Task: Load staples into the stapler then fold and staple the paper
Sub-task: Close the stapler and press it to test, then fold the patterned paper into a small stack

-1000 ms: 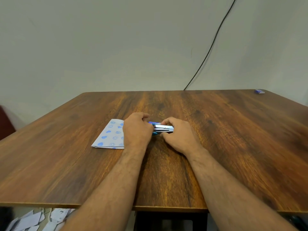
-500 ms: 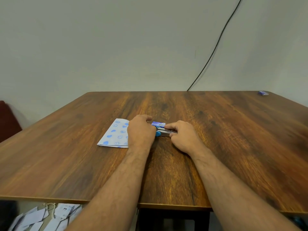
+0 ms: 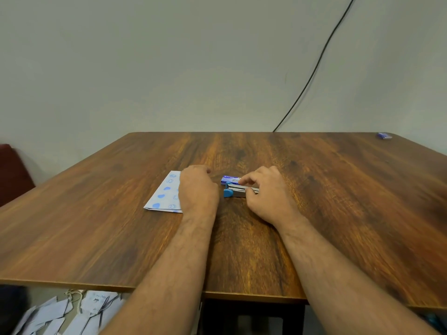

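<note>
stapler (image 3: 235,190) mid-table, right hand (image 3: 268,193) touching, folded paper (image 3: 164,194) beside

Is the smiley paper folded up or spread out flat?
Folded. The patterned paper lies on the table as a narrow strip, and its near edge shows doubled layers. The left hand covers its right part.

Two hands were over the table (image 3: 338,213): the left hand (image 3: 197,189) and the right hand (image 3: 268,193). One stapler (image 3: 235,191) lay at the middle of the table, and one small blue staple box (image 3: 229,180) sat just behind it. A second small blue box (image 3: 384,135) lay at the table's far right corner, making two boxes. One folded patterned paper (image 3: 164,193) lay left of the stapler. One black cable (image 3: 314,68) ran down the wall behind the table. Several paper tags (image 3: 72,313) lay under the table's near left edge, too jumbled to count.
</note>
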Tool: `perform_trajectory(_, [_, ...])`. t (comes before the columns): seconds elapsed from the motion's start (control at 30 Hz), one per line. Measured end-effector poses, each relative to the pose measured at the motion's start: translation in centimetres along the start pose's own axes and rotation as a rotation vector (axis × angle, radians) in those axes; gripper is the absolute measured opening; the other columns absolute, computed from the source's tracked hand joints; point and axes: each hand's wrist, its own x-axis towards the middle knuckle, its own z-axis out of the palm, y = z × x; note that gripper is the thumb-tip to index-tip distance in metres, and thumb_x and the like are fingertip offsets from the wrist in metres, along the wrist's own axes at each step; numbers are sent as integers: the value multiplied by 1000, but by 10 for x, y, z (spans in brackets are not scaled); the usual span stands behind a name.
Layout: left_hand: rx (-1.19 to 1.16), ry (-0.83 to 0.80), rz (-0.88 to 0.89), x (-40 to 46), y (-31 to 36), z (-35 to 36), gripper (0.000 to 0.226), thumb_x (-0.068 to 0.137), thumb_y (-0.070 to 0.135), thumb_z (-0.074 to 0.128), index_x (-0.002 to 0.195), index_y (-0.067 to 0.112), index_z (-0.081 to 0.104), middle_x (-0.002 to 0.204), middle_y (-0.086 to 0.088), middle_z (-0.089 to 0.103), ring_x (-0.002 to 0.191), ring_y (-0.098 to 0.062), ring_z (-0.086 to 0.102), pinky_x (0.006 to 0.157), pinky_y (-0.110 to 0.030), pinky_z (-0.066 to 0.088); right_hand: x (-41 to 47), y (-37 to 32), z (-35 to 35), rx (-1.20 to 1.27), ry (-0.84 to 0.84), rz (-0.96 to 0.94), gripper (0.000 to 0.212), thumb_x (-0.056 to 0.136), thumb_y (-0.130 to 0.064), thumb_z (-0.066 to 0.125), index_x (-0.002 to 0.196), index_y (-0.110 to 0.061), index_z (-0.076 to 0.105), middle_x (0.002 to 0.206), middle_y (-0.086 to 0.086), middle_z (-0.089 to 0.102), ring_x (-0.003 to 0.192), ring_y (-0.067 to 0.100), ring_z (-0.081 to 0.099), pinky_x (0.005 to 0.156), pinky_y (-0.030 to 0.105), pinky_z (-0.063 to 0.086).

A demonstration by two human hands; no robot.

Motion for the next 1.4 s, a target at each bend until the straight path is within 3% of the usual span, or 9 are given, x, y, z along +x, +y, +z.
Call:
perform_trajectory(0.2, [363,-182,-175,1,-10,5,48,84,40,56,128,19,60,144,-13,52,142,-38,32,118,-58,6,0,-1,4,-9,26,-63,20,86,-16,62,101,-23,74,96,-9,63,97,8,43,82,23,40])
perform_trajectory(0.33, [344,-206,-185,2,-9,6,57,83,45,56,131,14,56,139,-15,56,132,-36,45,111,-49,30,1,1,6,10,34,-50,18,84,-15,63,97,-23,74,94,-8,64,96,9,45,79,20,34])
perform_trajectory(0.47, [343,-134,-123,2,-7,1,39,92,37,54,123,13,62,130,-13,63,125,-32,51,102,-43,36,1,2,6,15,28,-38,17,84,-16,64,95,-23,74,93,-8,64,95,9,45,76,21,33])
perform_trajectory(0.57, [453,-134,-88,1,-12,2,36,90,35,57,121,17,62,132,-12,62,126,-31,46,103,-45,32,1,2,5,27,21,-31,15,85,-16,64,94,-23,74,93,-8,64,95,9,45,76,21,33])
perform_trajectory(0.7, [465,-210,-224,4,-15,4,70,84,50,53,143,15,44,153,-26,38,141,-43,31,118,-57,10,0,2,5,31,25,-35,14,85,-16,64,93,-23,74,92,-8,64,93,9,45,70,12,29])
perform_trajectory(1.0, [138,112,-79,6,-13,-3,77,84,23,68,149,20,28,139,-10,48,123,-28,50,86,-43,49,1,3,4,74,54,-12,13,85,-18,65,94,-25,73,87,-9,64,89,9,47,67,10,29])
perform_trajectory(1.17, [-264,295,2,1,-1,-14,41,94,14,52,134,15,44,128,-6,51,99,-18,55,72,-30,40,2,3,-2,309,117,124,12,93,-31,67,104,-29,70,90,-16,65,94,7,54,73,18,40])
perform_trajectory(1.27, [-500,237,-9,1,3,-12,25,97,12,48,122,12,52,119,-2,53,97,-13,53,72,-20,42,2,4,-5,463,164,199,20,94,-41,65,108,-28,71,94,-14,68,97,7,59,79,24,48])
perform_trajectory(1.4, [-797,-84,-156,1,6,-4,17,96,17,50,110,28,49,116,3,60,102,-19,66,88,-47,59,2,4,-13,614,156,258,26,97,-41,61,113,-24,71,102,-16,69,89,-12,62,66,4,44])
